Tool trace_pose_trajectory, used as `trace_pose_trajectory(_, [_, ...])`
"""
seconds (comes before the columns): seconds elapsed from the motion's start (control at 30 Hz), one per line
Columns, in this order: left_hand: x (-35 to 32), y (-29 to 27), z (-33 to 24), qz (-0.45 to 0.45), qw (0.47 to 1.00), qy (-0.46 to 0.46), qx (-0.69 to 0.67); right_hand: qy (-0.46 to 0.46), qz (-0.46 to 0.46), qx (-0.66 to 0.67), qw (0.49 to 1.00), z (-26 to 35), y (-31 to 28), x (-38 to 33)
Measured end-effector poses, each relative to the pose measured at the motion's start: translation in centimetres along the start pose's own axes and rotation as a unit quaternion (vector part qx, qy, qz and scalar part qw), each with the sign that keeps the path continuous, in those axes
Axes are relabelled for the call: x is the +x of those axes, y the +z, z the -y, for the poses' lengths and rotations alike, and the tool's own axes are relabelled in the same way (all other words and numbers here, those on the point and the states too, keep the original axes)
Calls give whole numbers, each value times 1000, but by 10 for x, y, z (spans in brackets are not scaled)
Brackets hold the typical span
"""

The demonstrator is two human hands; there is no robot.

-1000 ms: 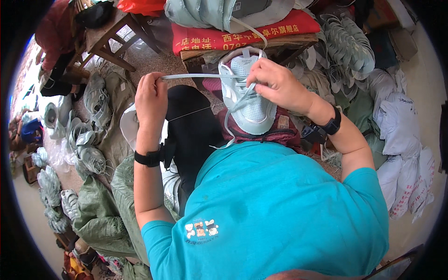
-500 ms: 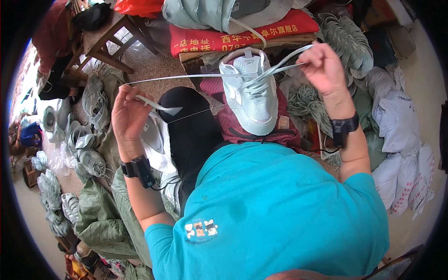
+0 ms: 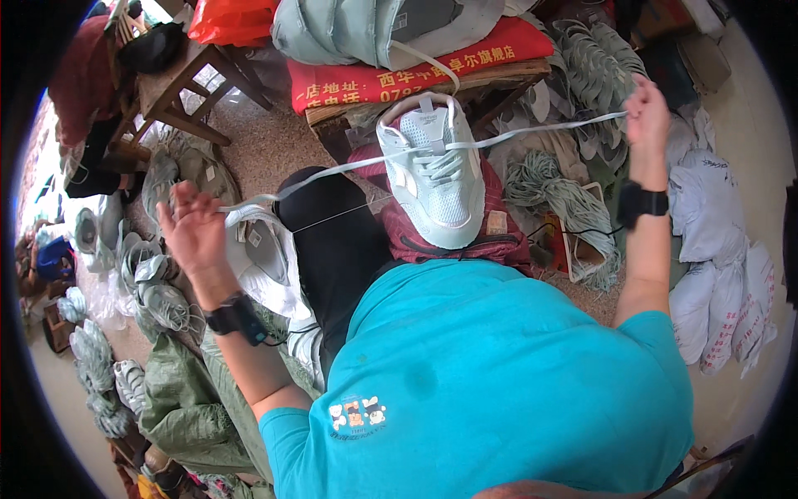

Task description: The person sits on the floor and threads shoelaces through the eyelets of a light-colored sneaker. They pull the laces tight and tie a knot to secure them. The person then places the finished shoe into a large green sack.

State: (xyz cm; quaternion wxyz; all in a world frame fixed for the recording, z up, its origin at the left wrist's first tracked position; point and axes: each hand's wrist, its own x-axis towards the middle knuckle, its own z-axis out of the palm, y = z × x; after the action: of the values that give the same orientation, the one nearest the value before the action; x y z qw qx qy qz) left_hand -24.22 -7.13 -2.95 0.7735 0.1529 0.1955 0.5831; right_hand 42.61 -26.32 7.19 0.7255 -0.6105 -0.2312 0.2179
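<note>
Resting sole-down on the lap, toe toward the body, the shoe (image 3: pixel 434 179) stays put while its lace (image 3: pixel 532 133) runs taut through the eyelets. Right hand (image 3: pixel 647 112) pinches one lace end, raised wide; left hand (image 3: pixel 195 229) grips the other end, fingers curled round it.

Both arms are spread wide apart. The left hand (image 3: pixel 193 229) is low at the left side, its fingers (image 3: pixel 176 200) curled shut. The right hand (image 3: pixel 647 112) is raised high at the right, closed in a fist.
</note>
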Motion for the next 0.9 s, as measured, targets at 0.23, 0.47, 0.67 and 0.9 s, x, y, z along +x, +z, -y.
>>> trace_pose_trajectory(0.23, [-24, 98, 137, 42, 912, -31, 406, 4, 365, -251, 896, -58, 130, -128])
trace_pose_trajectory(0.47, [-34, 102, 210, 86, 916, -109, 376, -185, 472, -406, 761, -60, 153, -163])
trace_pose_trajectory(0.67, [-39, 98, 215, 102, 859, -126, 485, -10, 507, -384, 771, -30, 158, -159])
trace_pose_trajectory(0.9, [-42, 105, 211, 79, 838, -143, 521, 5, 469, -323, 822, -55, 132, -110])
